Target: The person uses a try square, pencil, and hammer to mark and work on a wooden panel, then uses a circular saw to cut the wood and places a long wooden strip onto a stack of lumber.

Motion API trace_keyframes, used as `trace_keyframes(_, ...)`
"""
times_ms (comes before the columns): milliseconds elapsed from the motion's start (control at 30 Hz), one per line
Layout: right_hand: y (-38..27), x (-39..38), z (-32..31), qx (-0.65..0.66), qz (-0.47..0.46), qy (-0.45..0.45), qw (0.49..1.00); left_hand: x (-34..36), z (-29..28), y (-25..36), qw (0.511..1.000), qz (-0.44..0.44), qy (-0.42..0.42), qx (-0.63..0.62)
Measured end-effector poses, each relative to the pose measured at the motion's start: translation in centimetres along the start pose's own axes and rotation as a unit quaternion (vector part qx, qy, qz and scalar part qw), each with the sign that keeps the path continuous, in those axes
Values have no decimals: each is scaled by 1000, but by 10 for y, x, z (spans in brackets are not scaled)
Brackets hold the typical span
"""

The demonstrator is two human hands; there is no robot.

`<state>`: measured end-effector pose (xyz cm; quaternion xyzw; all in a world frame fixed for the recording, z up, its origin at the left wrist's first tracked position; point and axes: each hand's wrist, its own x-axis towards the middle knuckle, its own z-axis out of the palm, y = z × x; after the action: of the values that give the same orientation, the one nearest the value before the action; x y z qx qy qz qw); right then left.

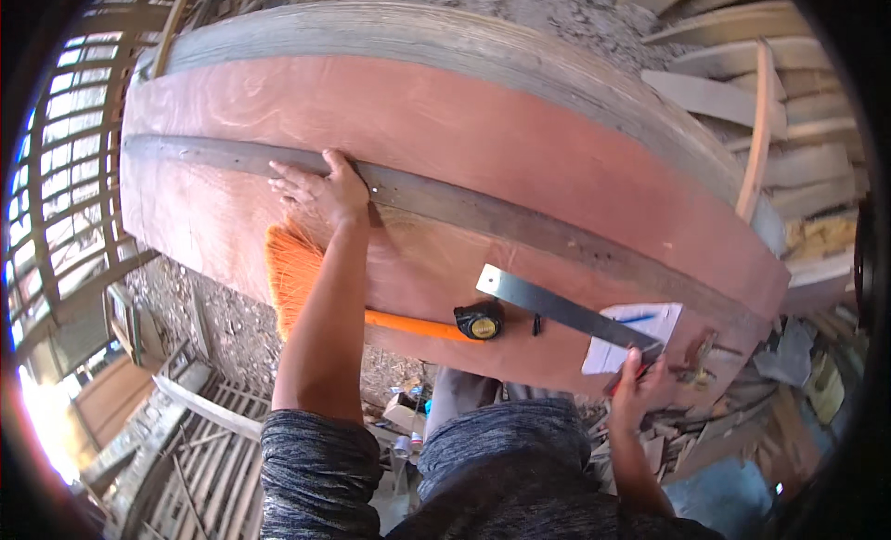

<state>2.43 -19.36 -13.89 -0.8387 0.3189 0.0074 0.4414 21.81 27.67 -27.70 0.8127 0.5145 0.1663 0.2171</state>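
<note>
My left hand (320,189) lies with its fingers spread over a long dark wooden strip (483,215) that runs across a reddish plywood sheet (445,113). At the sheet's near right, my right hand (636,387) is closed around the handle end of a try square (566,310), whose metal blade points left. Part of the blade lies over a white paper (608,354) with a blue pen (637,318) on it. A black and yellow tape measure (480,321) sits left of the square. Under my left forearm is an orange broom (292,266), partly hidden.
The plywood rests on a weathered wooden tabletop (399,25). Clamp-like metal pieces (701,359) lie at its right end. Curved boards (742,94) are stacked at the far right. A slatted wooden wall (79,141) stands left, and scrap wood (204,447) covers the ground below.
</note>
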Motion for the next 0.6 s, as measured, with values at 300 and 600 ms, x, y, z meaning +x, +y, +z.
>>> trace_keyframes(300, 106, -105, 54, 133, 153, 57, 977, -1, 2, -3, 999, 8, -4, 38)
trace_keyframes(600, 60, -103, 41, -177, 84, -101, 975, 24, 10, -23, 999, 24, 31, 33)
